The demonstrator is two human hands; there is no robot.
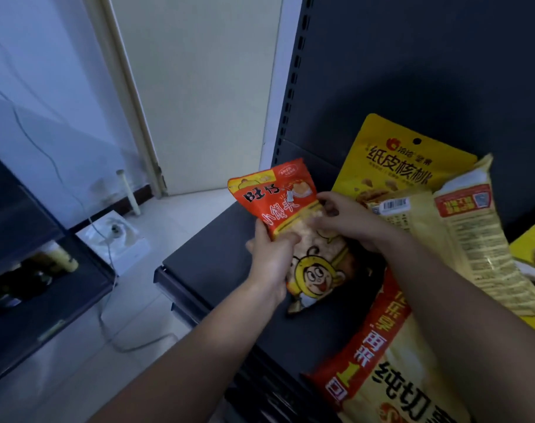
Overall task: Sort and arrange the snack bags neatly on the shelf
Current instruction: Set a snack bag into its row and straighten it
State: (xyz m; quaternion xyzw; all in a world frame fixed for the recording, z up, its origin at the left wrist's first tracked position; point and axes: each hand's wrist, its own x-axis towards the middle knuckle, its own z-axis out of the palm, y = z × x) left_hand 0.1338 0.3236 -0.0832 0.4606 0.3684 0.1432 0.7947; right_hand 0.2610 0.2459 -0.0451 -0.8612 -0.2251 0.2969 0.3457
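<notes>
A red-orange snack bag (277,198) is held tilted over the left end of a dark shelf (211,257). The left-hand grip (271,257) is curled round its left edge, and the right-hand grip (348,219) pinches its right side. A yellow walnut bag (391,154) leans on the back panel beside cream packets (471,233).

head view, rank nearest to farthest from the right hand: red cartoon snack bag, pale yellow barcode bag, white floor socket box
1. red cartoon snack bag, held by the right hand
2. pale yellow barcode bag, just right of it
3. white floor socket box, far left
</notes>
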